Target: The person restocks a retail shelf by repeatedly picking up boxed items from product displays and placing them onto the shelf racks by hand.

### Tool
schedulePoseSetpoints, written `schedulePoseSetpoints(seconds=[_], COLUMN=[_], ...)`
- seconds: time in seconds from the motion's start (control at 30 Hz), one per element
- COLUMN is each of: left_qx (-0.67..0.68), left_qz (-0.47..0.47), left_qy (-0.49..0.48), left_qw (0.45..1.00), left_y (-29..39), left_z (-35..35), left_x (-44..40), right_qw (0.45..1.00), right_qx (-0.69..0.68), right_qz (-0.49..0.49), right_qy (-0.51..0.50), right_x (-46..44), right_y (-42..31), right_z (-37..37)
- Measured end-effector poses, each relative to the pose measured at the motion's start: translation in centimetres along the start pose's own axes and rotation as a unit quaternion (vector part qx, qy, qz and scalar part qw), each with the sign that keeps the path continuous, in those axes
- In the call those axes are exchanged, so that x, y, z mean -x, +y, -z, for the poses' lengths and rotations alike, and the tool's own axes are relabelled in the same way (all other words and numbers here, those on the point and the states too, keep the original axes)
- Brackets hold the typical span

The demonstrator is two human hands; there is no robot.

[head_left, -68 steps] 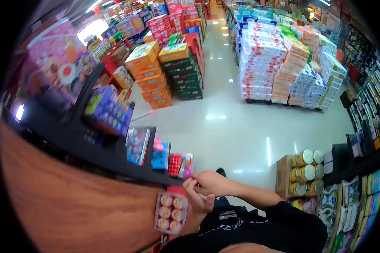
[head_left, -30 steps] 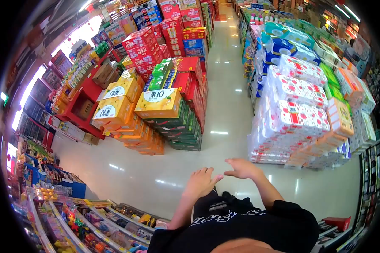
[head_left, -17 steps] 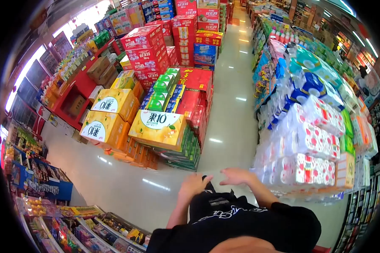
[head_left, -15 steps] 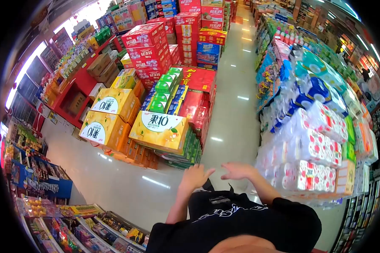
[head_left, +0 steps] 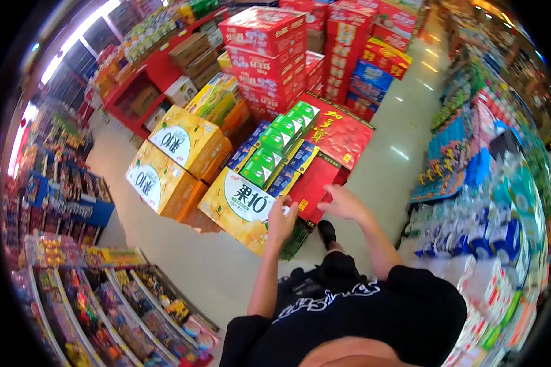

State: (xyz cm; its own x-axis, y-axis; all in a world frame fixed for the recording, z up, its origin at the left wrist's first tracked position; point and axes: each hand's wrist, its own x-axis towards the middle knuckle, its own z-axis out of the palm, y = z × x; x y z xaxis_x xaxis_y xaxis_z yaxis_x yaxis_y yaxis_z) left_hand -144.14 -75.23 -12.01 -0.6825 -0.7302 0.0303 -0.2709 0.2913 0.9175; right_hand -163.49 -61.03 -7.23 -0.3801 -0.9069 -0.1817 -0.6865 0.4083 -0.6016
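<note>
My left hand (head_left: 280, 221) is held over the right edge of a yellow carton (head_left: 229, 214) with a white oval label; whether it touches the carton I cannot tell. Its thumb stands apart from the fingers, and it holds nothing. To its right, my right hand (head_left: 344, 203) hovers beside a red carton (head_left: 320, 183), fingers apart and with nothing in them. Behind the yellow carton lie small green boxes (head_left: 277, 139) in a row, with dark blue and yellow packs (head_left: 301, 156) alongside. A larger red carton (head_left: 340, 131) is farther back.
More yellow cartons (head_left: 187, 136) are stacked to the left. Tall stacks of red cartons (head_left: 263, 33) rise behind. A shiny floor aisle (head_left: 398, 147) runs along the right, past wrapped paper packs (head_left: 490, 278). Shelves of small packets (head_left: 113, 306) stand at the lower left.
I have come closer to the display of cartons, and the view has turned. Both hands have moved forward, from above the floor to the yellow and red cartons.
</note>
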Motion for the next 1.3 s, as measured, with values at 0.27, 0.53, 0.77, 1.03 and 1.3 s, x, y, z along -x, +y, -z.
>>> schedulePoseSetpoints(seconds=[0.27,0.53,0.77,1.03,1.3], left_qx=[-0.094,-0.049,0.175,0.312,0.276], left_qz=[0.092,0.141,0.293,0.384,0.385], left_qy=[0.177,0.134,0.159,0.255,0.251], left_qw=[0.975,0.980,0.926,0.831,0.844], left_y=[-2.3,4.3,0.9,0.4,-2.3], left_z=[-4.4,-8.6,-18.8,-21.5,-22.8], left_x=[-13.7,-19.0,-23.3,-27.2,-28.3], right_qw=[0.989,0.979,0.995,0.990,0.989], right_qx=[-0.113,-0.196,-0.087,-0.074,-0.087], right_qz=[0.094,0.007,-0.026,-0.018,-0.010], right_qy=[-0.035,0.051,0.037,-0.119,-0.115], right_x=[-16.5,-30.5,-39.6,-41.4,-41.3], right_y=[4.4,13.3,15.1,15.0,15.1], right_z=[7.5,9.7,8.2,7.2,8.0])
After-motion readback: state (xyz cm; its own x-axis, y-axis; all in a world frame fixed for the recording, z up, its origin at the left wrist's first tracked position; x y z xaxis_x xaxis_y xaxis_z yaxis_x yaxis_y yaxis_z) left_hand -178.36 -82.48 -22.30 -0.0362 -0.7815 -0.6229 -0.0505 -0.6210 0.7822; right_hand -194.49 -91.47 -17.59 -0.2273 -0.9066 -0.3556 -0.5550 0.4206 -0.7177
